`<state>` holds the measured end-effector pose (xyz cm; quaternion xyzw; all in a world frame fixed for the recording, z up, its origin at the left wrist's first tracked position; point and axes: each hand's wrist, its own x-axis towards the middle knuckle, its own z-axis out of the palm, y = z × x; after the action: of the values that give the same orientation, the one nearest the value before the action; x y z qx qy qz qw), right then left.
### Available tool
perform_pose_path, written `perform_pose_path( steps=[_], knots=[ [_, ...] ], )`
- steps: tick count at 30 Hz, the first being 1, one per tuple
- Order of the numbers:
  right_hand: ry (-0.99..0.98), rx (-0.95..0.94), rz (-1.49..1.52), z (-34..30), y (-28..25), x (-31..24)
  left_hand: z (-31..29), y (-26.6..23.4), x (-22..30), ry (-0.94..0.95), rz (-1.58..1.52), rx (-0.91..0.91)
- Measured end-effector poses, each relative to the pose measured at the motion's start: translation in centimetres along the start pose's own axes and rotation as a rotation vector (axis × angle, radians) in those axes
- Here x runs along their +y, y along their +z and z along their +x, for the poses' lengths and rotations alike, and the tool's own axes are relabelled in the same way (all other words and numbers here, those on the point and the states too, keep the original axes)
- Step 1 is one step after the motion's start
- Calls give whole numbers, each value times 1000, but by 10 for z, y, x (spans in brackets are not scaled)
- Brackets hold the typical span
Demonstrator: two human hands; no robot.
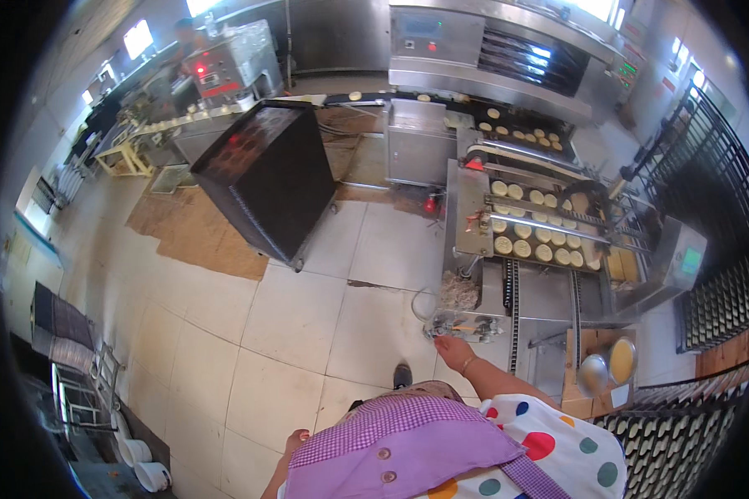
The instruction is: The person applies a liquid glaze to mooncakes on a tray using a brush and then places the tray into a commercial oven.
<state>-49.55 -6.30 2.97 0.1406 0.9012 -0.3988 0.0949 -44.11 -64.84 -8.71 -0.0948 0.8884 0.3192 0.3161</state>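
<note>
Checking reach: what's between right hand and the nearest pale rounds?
Head view: the machine's metal end and a brownish heap lie between right hand and pale rounds.

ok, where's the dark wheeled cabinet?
Head view, upper left of centre: the dark wheeled cabinet stands with brown floor covering showing on its left, left of the steel cabinet, ahead and left of the right hand.

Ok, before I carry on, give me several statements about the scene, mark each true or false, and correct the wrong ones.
1. Pale round pastries lie on the steel machine. True.
2. The pastries are heaped in one pile. False: they lie in rows.
3. The right hand is nearer the metal fittings than the left hand. True.
4. The person wears a green apron. False: a purple apron.
5. A black wheeled cart stands left of the machine. True.
</note>
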Motion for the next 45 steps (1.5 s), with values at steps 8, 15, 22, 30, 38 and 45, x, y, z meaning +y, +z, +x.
perform_pose_path(
  steps=[8, 15, 22, 30, 38, 45],
  knots=[
    [-361, 655, -6, 112, -111, -75, 35, -39, 73, -144, -228, 29],
    [-18, 850, -169, 168, -148, -76, 112, -68, 99, -66, -5, -31],
    [371, 733, -478, 199, -168, -91, 247, -145, 132, 112, 227, -102],
    [432, 880, -462, 196, -151, -75, 380, -232, 270, 110, -117, -190],
    [570, 1053, -359, 196, -144, -97, 426, -281, 369, 98, -88, -218],
    [728, 944, -307, 197, -154, -104, 457, -249, 359, 176, 125, -393]
  ],
)
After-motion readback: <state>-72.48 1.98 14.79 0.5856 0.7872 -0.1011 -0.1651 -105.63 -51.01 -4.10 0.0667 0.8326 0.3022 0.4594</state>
